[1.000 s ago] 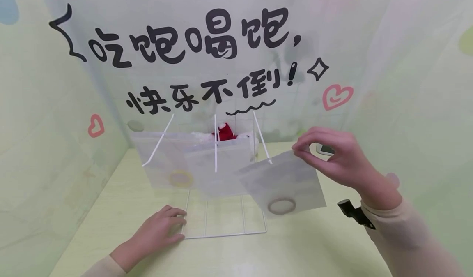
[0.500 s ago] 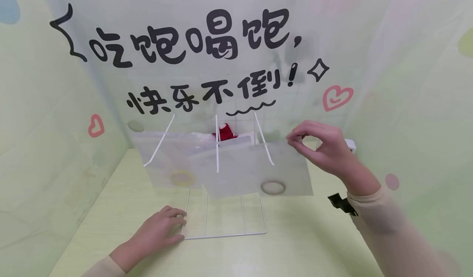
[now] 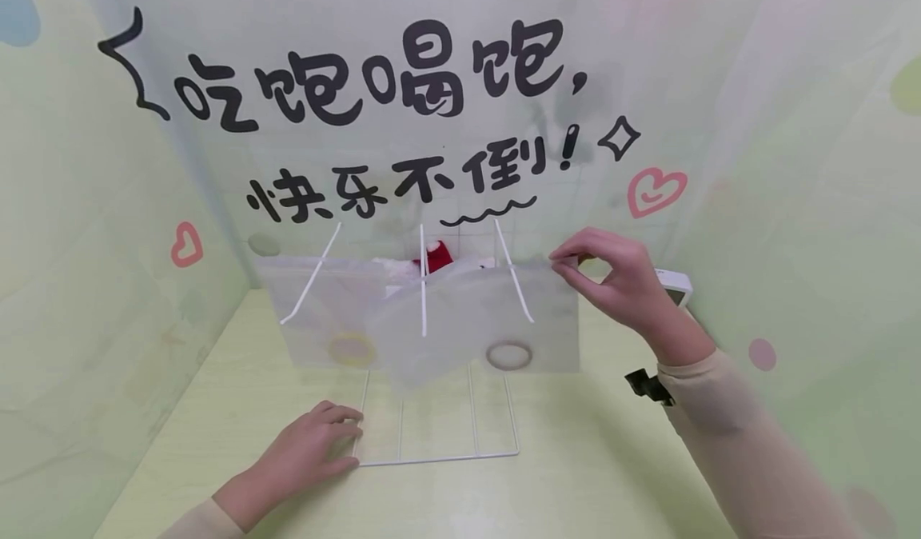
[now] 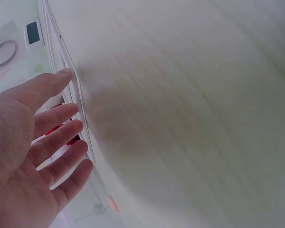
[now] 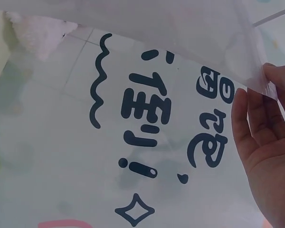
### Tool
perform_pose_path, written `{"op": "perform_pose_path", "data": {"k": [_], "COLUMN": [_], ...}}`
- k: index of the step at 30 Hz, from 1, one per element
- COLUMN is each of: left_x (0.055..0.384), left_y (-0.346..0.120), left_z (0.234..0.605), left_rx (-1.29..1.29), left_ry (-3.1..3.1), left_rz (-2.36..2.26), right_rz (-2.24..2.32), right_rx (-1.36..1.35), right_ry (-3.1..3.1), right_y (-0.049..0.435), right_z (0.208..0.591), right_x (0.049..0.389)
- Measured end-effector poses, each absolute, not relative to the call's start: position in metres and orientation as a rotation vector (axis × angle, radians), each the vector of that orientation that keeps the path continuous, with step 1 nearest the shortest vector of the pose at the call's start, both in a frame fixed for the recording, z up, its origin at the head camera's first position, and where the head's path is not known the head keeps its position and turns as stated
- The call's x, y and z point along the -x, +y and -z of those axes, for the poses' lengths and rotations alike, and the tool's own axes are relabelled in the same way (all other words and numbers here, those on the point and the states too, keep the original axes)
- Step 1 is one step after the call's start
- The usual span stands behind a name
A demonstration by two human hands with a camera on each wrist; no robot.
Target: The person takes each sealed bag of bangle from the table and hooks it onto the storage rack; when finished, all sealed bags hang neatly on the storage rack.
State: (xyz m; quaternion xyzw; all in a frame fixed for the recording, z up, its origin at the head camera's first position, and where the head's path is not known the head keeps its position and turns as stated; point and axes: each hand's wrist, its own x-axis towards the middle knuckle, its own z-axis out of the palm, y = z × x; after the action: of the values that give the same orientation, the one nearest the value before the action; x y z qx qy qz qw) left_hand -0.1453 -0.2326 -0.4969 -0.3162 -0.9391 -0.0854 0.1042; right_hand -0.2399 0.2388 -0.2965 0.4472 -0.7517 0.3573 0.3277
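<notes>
A white wire rack [image 3: 439, 459] stands on the table, with three prongs slanting towards me. My right hand [image 3: 612, 271] pinches the top right corner of a translucent plastic bag [image 3: 550, 315] with a round ring mark. The right prong crosses this bag's top edge; whether it passes through the bag I cannot tell. A second clear bag [image 3: 424, 347] hangs at the middle prong, partly overlapped by the held one. Another bag [image 3: 309, 339], with a yellow ring, hangs at the left prong. My left hand [image 3: 302, 451] touches the rack base's left side, fingers loosely extended in the left wrist view.
Behind the rack sits a white plush toy [image 5: 40, 33] with a red part [image 3: 435, 257], mostly hidden by the bags. A white device with a dark screen [image 3: 675, 285] lies at the back right. Printed curtains [image 3: 791, 227] enclose the table [image 3: 576, 475] at the back and sides.
My right hand has moved left and slightly up, bringing the ring-marked bag from beside the rack to the right prong and over the middle bag. The left hand has stayed in place.
</notes>
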Motion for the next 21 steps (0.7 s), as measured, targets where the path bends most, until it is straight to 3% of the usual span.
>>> {"op": "perform_pose_path", "data": {"k": [12, 21], "left_x": [0.148, 0.146], "left_y": [-0.229, -0.231], "left_z": [0.499, 0.494], "left_rx": [0.931, 0.827], "left_ry": [-2.784, -2.785], "left_rz": [0.242, 0.323], "right_rz": [-0.934, -0.796], "right_rx": [-0.994, -0.818], "right_ry": [-2.150, -2.269], "right_y": [0.260, 0.299], "right_z": [0.307, 0.341], "right_x": [0.230, 0.208]}}
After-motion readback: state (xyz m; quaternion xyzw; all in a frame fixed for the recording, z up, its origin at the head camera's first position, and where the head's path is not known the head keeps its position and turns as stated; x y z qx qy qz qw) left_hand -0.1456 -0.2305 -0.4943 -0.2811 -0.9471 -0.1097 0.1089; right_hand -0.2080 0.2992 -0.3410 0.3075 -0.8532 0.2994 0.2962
